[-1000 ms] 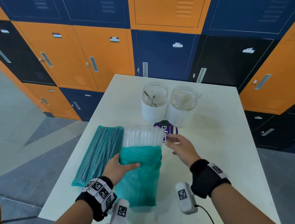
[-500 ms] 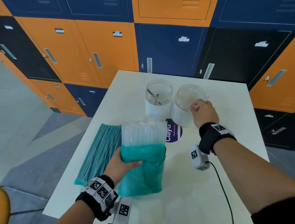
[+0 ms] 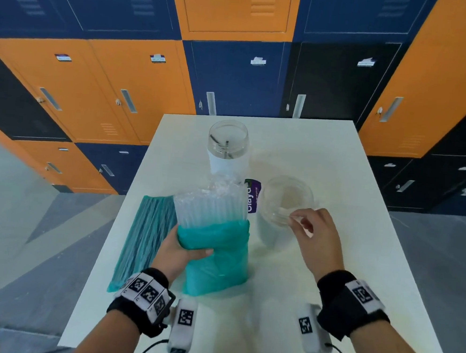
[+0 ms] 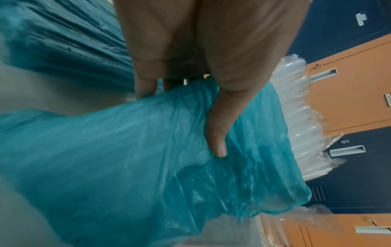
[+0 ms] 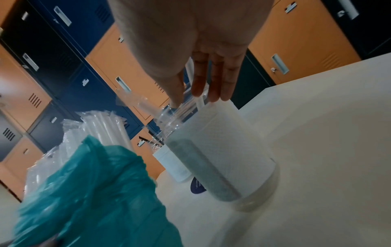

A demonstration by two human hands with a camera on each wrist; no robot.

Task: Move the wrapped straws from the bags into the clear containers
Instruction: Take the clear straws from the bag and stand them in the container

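My left hand point(image 3: 188, 249) grips the upright teal bag point(image 3: 219, 261) near its mouth; the thumb point(image 4: 219, 127) presses across the front. Clear wrapped straws point(image 3: 210, 205) stick out of its top. My right hand point(image 3: 296, 220) pinches the near rim of the right clear container point(image 3: 286, 197), thumb and fingers point(image 5: 213, 86) either side of the rim point(image 5: 190, 107). This white-lined container point(image 5: 222, 150) stands right of the bag and holds a pale straw. The other clear container point(image 3: 227, 148) stands farther back with a few dark straws inside.
A flat pack of teal straws point(image 3: 149, 231) lies at the table's left edge beside the bag. A purple round sticker point(image 3: 252, 196) lies between the containers. The white table point(image 3: 344, 268) stands before orange and blue lockers point(image 3: 234, 73).
My right hand went from beside the bag to the right container, took its rim and drew it toward me, away from the other container. The left hand kept holding the bag.
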